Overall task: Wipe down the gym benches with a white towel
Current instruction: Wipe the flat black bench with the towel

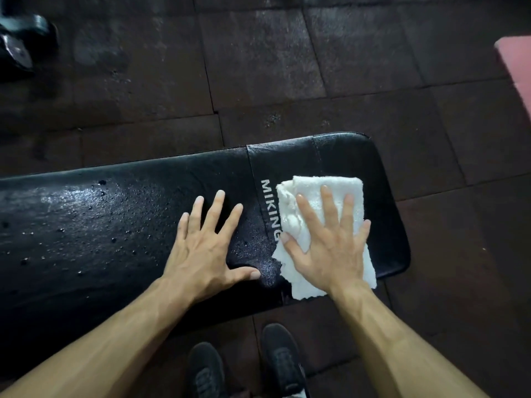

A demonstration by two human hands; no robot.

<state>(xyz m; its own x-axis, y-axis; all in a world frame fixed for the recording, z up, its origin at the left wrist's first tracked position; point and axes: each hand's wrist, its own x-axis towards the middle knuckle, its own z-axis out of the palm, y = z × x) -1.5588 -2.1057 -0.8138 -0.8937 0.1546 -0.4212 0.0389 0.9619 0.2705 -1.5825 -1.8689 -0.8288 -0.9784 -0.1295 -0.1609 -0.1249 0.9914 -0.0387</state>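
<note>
Wiping step: right hand (pixel 330 248) flat, pressing white towel (pixel 330 188) on bench (pixel 115 225) right end; left hand (pixel 207 242) splayed, released; next sweep left (droplets remain).

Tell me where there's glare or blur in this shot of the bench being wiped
Head view: glare whitens the wet left part of the black padded bench, picking out droplets; the dark dumbbell at the top-left corner is blurred; the white towel under the right hand is bright but still shows texture; the dark rubber floor tiles are dim, and the wide lens bows the bench.

White towel (pixel 327 191) on black bench (pixel 143 225) with white lettering.
</note>
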